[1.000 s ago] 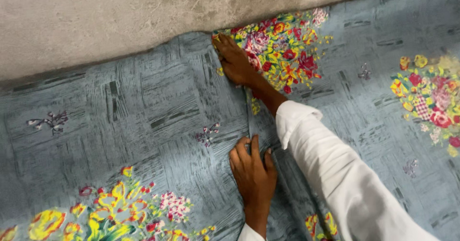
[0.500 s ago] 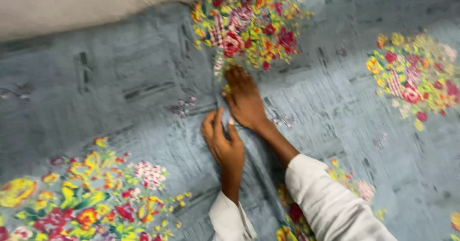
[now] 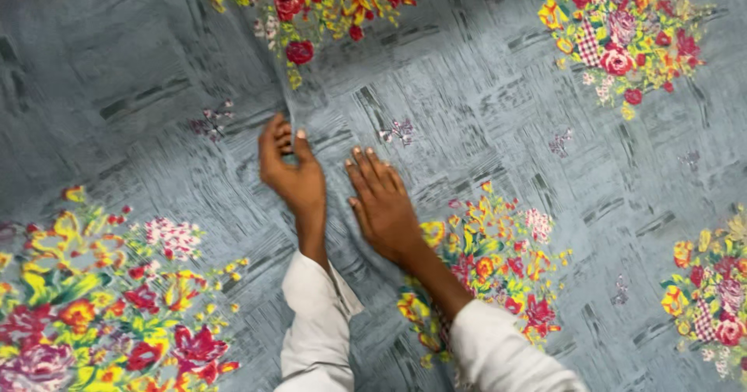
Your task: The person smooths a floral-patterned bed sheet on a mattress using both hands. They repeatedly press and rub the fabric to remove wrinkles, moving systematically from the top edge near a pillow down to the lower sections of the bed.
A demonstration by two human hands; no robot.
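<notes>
A blue-grey cloth (image 3: 482, 104) printed with bright flower bunches fills the head view. My left hand (image 3: 288, 170) lies on it near the middle, fingers and thumb pinched on a raised fold of the cloth (image 3: 289, 100) that runs away from me. Just right of it, my right hand (image 3: 383, 205) rests flat on the cloth with its fingers spread, palm down, holding nothing. Both arms wear white sleeves (image 3: 315, 337).
Flower bunches are printed at the lower left (image 3: 101, 298), top middle (image 3: 311, 3), top right (image 3: 622, 34) and under my right forearm (image 3: 498, 260). The cloth lies mostly smooth, with shallow wrinkles on the left.
My right hand has slid back from the cloth's far edge and now lies flat beside my left hand. The view has moved toward me, and the grey bare strip has left the view.
</notes>
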